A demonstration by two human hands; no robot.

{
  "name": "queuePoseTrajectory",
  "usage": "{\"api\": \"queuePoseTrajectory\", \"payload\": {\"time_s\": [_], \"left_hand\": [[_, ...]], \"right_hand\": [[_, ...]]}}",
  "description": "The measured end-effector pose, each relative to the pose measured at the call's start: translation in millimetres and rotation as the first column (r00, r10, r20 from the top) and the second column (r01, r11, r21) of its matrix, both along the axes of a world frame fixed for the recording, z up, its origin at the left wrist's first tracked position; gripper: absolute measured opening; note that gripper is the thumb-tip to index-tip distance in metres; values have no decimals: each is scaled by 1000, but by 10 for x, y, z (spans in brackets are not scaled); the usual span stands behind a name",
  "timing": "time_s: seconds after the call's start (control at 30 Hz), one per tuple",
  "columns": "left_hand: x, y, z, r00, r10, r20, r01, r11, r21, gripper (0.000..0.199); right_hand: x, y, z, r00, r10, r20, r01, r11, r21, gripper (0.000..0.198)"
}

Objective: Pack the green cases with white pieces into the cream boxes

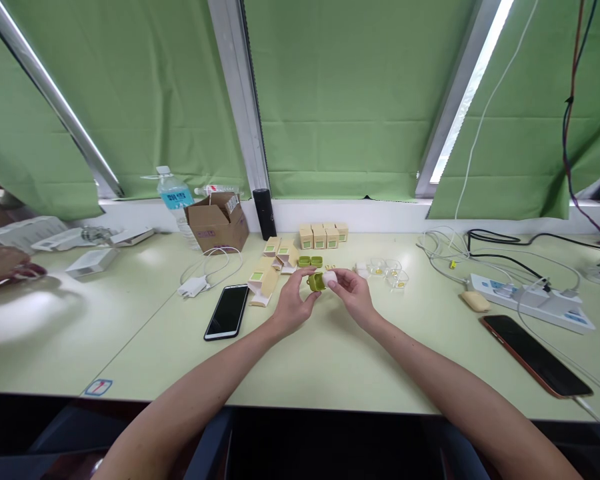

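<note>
My left hand (293, 301) is closed on a small olive-green case cover (317, 282) with a loop at its left side. Between the fingers of my right hand (354, 293) is a small rounded white case (329, 277), touching the cover's right side. Just beyond my hands lie two more green pieces (310, 261) and some small gold clasps (330, 267). Several clear containers (393, 272) with gold bits inside stand right of my right hand. Open cream boxes (263, 280) with green windows lie left of my left hand.
Closed cream boxes (320, 236) stand at the back. Left are a phone (227, 312), a charger (194, 287), a cardboard box (219, 223) and a bottle (177, 200). Right are a power strip (530, 303), cables and another phone (536, 355). Another person's hand (3, 262) is far left.
</note>
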State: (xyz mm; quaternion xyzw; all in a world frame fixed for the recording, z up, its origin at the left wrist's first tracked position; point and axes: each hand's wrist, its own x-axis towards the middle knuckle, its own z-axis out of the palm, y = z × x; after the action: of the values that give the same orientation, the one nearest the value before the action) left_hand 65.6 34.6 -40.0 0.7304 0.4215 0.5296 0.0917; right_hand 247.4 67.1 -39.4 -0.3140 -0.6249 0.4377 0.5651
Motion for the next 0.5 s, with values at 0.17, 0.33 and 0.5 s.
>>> {"api": "queuePoseTrajectory", "payload": {"time_s": [0.17,0.33,0.5], "left_hand": [[11,-30,-9,1000,14,-22,-15,998,-57,38],[12,-14,-13,999,15,-49,-13,999,46,37],[8,2,-18,999,-11,-53,15,997,72,39]], "right_hand": [[-17,-47,17,998,28,54,-27,999,-21,43],[-24,-63,36,998,43,45,-39,997,-71,42],[-22,-69,60,999,29,44,-24,994,-106,40]]}}
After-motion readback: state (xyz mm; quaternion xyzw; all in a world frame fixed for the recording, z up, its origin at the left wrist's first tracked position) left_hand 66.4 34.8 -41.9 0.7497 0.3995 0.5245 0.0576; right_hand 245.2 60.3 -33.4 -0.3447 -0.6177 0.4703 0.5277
